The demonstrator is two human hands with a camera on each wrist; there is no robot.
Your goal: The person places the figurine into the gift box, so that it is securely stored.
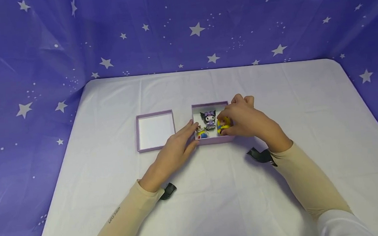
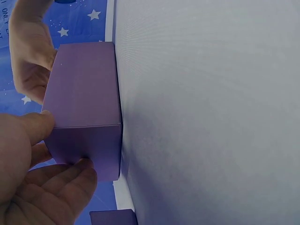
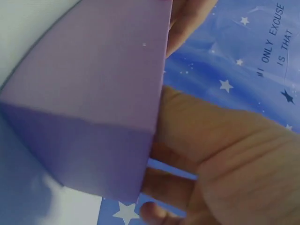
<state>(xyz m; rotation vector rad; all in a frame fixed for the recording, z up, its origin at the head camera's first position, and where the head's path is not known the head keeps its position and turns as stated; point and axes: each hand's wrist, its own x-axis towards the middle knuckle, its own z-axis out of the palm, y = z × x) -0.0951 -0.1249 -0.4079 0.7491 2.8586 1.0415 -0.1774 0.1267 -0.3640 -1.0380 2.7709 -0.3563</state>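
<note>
A lidless purple box with a white inside stands on the table. My left hand holds its left side, fingers along the left wall and thumb at the front corner; the left wrist view shows fingertips on that wall. My right hand reaches over the right wall and pinches a yellow-haired figurine inside, thumb on its near side, partly covering it. Beside it lies a black-and-purple cartoon figurine with pointed ears. A small yellow, blue and red figurine is in the near left corner.
The shallow purple lid lies inside up, left of the box and behind my left hand. A white cloth covers the table. Purple star-printed sheeting rises behind and at both sides. Dark straps hang at both wrists.
</note>
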